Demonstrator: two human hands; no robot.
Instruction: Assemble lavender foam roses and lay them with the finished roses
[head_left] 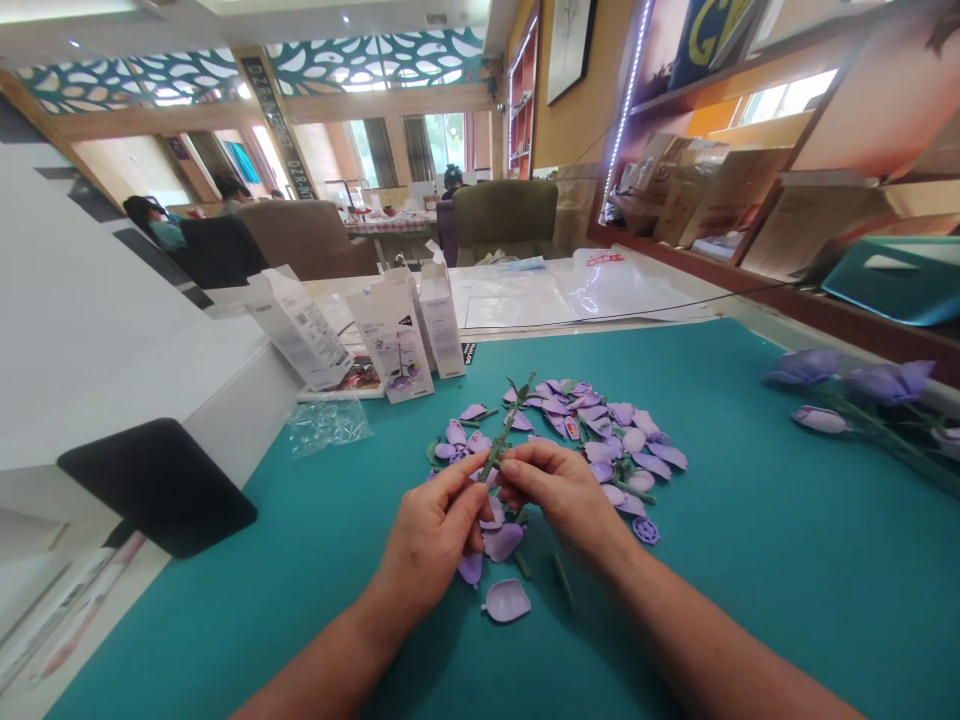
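A green plastic flower stem (507, 430) with small leafy tips slants up and away between my two hands. My left hand (439, 530) pinches its lower end between thumb and forefinger. Close beside it, my right hand (562, 495) closes thumb and fingertips on the stem's side; whether a small part is also in that pinch I cannot make out. Beneath and around both hands lie loose purple petal pieces (634, 440) and short green stem pieces. A single pale petal (508, 601) rests nearer to me, with a thin green rod (562, 580) to its right.
Opened white boxes (390, 340) with a flower picture stand at the back left, by a crumpled clear bag (328, 425). A black tablet-like panel (161, 485) leans at the left. Assembled purple flowers (889, 382) lie on the right of the green mat (787, 560).
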